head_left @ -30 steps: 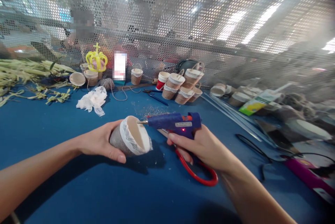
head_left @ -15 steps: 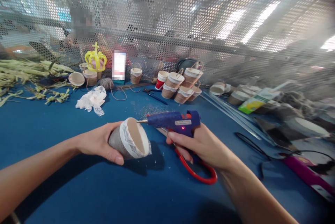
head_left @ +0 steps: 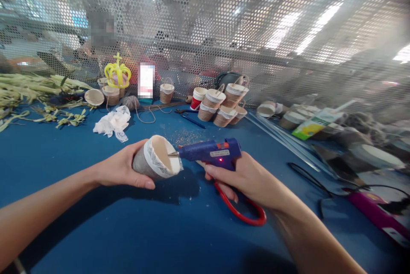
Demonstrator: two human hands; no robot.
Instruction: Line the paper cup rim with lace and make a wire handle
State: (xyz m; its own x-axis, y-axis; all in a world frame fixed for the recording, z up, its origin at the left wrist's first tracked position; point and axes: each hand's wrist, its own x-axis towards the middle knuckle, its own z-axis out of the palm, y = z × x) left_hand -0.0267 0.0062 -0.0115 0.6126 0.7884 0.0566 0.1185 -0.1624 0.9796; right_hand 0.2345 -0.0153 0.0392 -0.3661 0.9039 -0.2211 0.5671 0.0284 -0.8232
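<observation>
My left hand [head_left: 126,167] is wrapped round a paper cup [head_left: 144,163] covered in grey-brown cloth, with white lace about its rim. The cup is tilted, its mouth facing right. In my right hand [head_left: 237,173] is a blue hot glue gun [head_left: 205,153] with a lit red light. Its metal nozzle lies at the cup's mouth; whether it touches the inner wall I cannot tell. Scissors with red handles [head_left: 240,216] show beneath my right hand, their blades mostly hidden; whether they are held or lying on the table I cannot tell.
Finished cups with handles [head_left: 213,103] stand at the back beside a red cup [head_left: 197,98]. Crumpled white lace [head_left: 113,122], grey yarn [head_left: 130,102] and a yellow crown [head_left: 118,73] are at the left. Clear glue sticks [head_left: 285,143] and a purple power strip [head_left: 378,212] lie right. Perforated metal forms the back.
The cup has risen slightly and turned in my left hand. The glue gun has shifted a little left and down, so its nozzle now reaches further into the cup's mouth.
</observation>
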